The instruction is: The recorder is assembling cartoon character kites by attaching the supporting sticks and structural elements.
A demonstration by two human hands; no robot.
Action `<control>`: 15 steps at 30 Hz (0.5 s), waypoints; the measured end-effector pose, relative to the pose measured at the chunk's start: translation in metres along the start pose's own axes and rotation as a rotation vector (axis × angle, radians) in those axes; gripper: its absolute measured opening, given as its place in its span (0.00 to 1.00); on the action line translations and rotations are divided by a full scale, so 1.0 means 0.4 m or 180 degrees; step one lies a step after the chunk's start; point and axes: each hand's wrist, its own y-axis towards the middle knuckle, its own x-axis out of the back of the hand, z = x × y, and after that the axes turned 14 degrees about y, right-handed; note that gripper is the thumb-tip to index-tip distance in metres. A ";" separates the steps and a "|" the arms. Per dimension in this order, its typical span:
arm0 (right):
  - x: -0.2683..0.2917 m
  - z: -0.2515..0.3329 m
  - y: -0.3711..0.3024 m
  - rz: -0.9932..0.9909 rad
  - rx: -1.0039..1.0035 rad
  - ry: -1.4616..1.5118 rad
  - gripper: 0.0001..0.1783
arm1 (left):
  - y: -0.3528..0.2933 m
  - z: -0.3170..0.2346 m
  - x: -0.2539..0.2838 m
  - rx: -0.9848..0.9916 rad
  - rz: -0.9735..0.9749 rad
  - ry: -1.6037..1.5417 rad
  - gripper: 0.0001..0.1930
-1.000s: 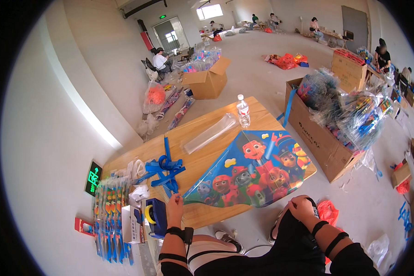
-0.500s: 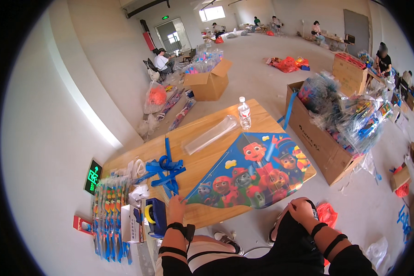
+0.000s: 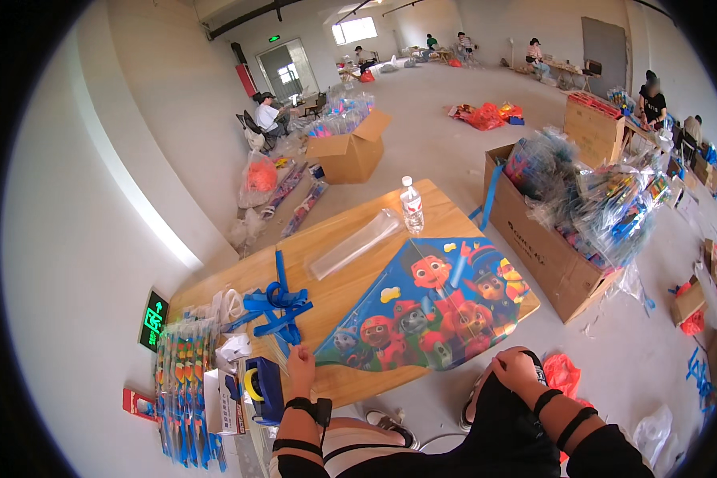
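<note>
A kite-like sheet [image 3: 410, 319] with a blue ground and cartoon figures lies flat on the wooden table [image 3: 350, 299], reaching to its near edge. At the sheet's left corner is my left hand [image 3: 300, 369], its fingers drawn together. Whatever they may pinch is too small to make out. My right hand [image 3: 518, 371] rests on my dark-clothed knee, loosely closed with nothing visible in it. Blue strips [image 3: 277, 307] lie in a tangle beyond my left hand. A blue tape dispenser [image 3: 269, 390] with yellow tape stands beside my left wrist.
A water bottle [image 3: 412, 207] and clear plastic sleeves [image 3: 354, 244] occupy the far table. Packed colourful bundles [image 3: 185, 382] hang at the left, beside a small white box [image 3: 221, 402]. A large carton [image 3: 546, 255] overflowing with packages stands right; another open carton [image 3: 346, 158] stands beyond. Several people work farther off.
The whole view has shifted slightly. My left fingers have drawn back a little from the sheet's left corner. My right hand stays on my knee, and the sheet lies as before.
</note>
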 end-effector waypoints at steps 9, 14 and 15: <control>-0.005 0.000 0.002 -0.0058 0.0165 0.0045 0.16 | -0.054 -0.054 -0.028 0.0512 -0.0372 -0.2145 0.16; -0.011 -0.009 -0.003 -0.0068 0.0155 0.0105 0.17 | -0.132 -0.181 -0.020 0.0191 0.0233 -0.1145 0.25; -0.011 -0.011 -0.004 -0.0022 0.0104 0.0097 0.17 | -0.136 -0.193 -0.017 -0.0097 0.0303 -0.0402 0.29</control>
